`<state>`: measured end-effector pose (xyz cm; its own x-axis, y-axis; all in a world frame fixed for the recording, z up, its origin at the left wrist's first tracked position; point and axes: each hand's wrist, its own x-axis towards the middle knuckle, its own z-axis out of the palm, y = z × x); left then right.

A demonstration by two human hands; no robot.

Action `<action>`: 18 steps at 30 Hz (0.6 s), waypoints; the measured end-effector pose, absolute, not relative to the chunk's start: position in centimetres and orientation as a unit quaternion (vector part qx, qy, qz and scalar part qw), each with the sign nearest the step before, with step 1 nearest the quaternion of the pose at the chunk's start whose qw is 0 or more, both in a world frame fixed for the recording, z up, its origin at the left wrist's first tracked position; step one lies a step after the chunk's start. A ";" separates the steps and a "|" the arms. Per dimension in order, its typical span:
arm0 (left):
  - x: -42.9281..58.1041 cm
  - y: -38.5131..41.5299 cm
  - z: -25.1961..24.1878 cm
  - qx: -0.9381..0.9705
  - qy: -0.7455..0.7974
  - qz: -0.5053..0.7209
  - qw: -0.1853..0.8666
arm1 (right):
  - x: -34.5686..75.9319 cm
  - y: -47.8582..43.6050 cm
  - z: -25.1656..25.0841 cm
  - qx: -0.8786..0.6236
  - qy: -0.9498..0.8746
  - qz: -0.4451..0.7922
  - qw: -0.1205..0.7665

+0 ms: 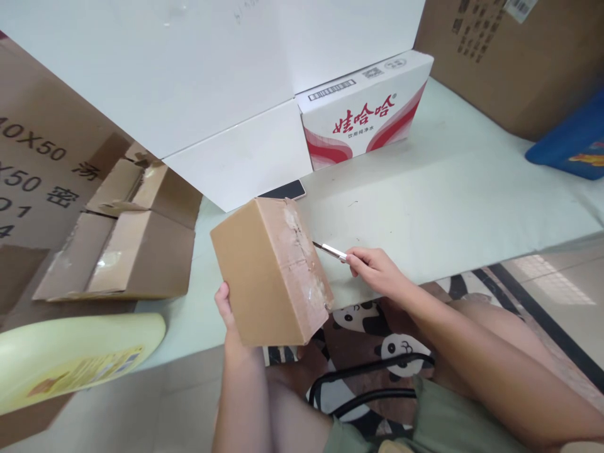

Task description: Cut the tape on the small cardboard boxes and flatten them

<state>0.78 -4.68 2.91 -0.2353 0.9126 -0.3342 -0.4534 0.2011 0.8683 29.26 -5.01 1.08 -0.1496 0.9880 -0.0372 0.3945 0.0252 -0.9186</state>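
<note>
A brown cardboard box (252,277) is held up tilted over the front of the table. My left hand (224,304) grips it from its lower left side, most of the fingers hidden behind the box. Clear tape, partly torn, runs along the box's right-hand face. In my right hand (370,267), closed around the handle, is a utility knife (334,251) with a white and silver body. Its dark blade points left and lies close to the box's taped face; whether it touches the box I cannot tell.
Behind are large white boxes (226,82) and a red-and-white carton (363,119). A phone (295,190) lies behind the held box. Brown cartons (155,251) and a yellow-green bottle (85,352) stand left. A blue container (573,145) is at right.
</note>
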 end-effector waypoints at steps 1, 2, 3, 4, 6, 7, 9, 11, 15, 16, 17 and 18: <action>0.8 -4.7 2.9 0.223 0.517 0.592 0.577 | 29.2 -5.0 1.1 -0.552 -0.627 0.426 0.347; 0.7 -4.7 2.9 0.223 0.518 0.591 0.577 | 29.2 -5.0 1.1 -0.553 -0.627 0.425 0.346; 0.7 -4.8 2.9 0.223 0.518 0.592 0.575 | 29.2 -5.0 1.0 -0.553 -0.627 0.426 0.345; 0.7 -4.8 2.9 0.225 0.517 0.593 0.575 | 29.2 -5.0 1.0 -0.554 -0.627 0.426 0.344; 0.6 -4.7 2.9 0.225 0.515 0.596 0.574 | 29.1 -5.0 1.1 -0.556 -0.626 0.427 0.342; 0.5 -4.7 2.9 0.224 0.515 0.596 0.574 | 29.1 -5.1 1.1 -0.557 -0.626 0.427 0.340; 0.5 -4.7 2.8 0.226 0.514 0.595 0.575 | 29.0 -5.1 1.1 -0.556 -0.628 0.427 0.339; 0.5 -4.7 2.7 0.232 0.514 0.593 0.575 | 28.9 -5.1 1.2 -0.553 -0.630 0.427 0.339; 0.5 -4.8 2.6 0.235 0.516 0.589 0.576 | 29.0 -5.2 1.0 -0.554 -0.633 0.423 0.336; 0.5 -4.8 2.6 0.233 0.516 0.588 0.577 | 29.0 -5.2 1.0 -0.554 -0.635 0.422 0.335; 0.6 -4.8 2.5 0.230 0.516 0.588 0.578 | 29.0 -5.2 0.9 -0.554 -0.636 0.421 0.333; 0.6 -4.8 2.5 0.227 0.516 0.589 0.579 | 29.0 -5.2 0.8 -0.555 -0.638 0.420 0.331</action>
